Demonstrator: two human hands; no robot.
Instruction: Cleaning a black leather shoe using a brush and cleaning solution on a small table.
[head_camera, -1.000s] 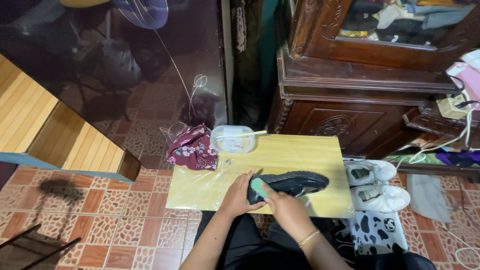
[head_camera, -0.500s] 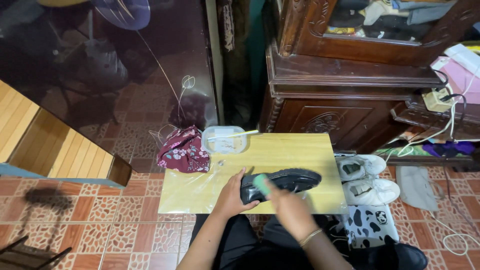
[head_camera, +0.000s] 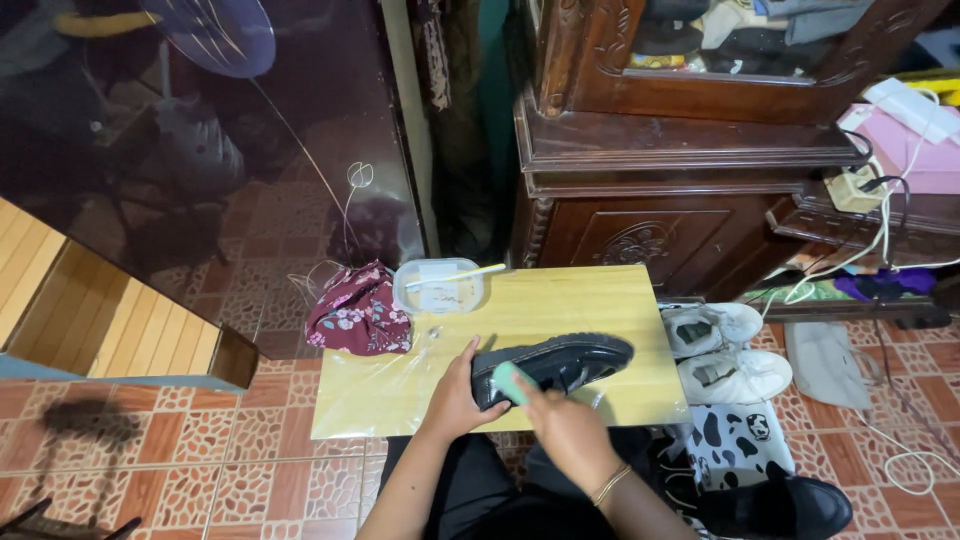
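Observation:
A black shoe (head_camera: 570, 362) lies on its side on a low yellow wooden table (head_camera: 560, 300). My left hand (head_camera: 460, 392) grips the shoe's heel end and steadies it. My right hand (head_camera: 560, 425) holds a small pale green sponge (head_camera: 508, 381) pressed against the shoe near the heel. A thin bracelet sits on my right wrist.
On the table's far left stand a clear plastic tub (head_camera: 438, 287) with a white stick across it and a maroon floral cloth (head_camera: 358, 315). A pair of white sneakers (head_camera: 725, 350) lies right of the table. A carved dark wooden cabinet (head_camera: 680, 170) stands behind. Cables trail at right.
The view has shifted slightly. Both hands stay on the shoe, and the sponge hand has moved a little along it near the heel.

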